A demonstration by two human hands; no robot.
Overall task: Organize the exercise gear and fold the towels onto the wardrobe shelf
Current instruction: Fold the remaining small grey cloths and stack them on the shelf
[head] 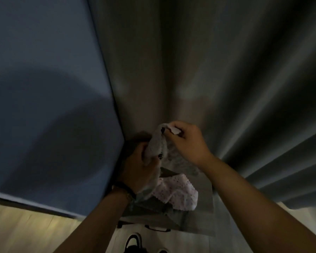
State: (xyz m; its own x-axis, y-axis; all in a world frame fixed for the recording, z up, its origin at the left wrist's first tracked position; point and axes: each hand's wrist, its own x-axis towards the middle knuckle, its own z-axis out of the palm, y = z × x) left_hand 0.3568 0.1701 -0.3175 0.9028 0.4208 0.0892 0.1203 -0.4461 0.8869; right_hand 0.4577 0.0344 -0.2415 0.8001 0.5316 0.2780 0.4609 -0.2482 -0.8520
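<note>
Holding a grey towel (pixel 158 143) up before the curtain (pixel 226 70), I pinch its top edge with my right hand (pixel 186 141) while my left hand (pixel 140 167) grips it lower down. A pink dotted cloth (pixel 175 192) lies below, beside the blue wall (pixel 44 88).

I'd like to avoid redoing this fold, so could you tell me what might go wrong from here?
The right hand only pinches a corner of the grey towel, so that corner could slip free. The left hand grips it bunched, which may leave creases. The pink dotted cloth hangs below, apparently loose, and might drop to the floor.
</note>
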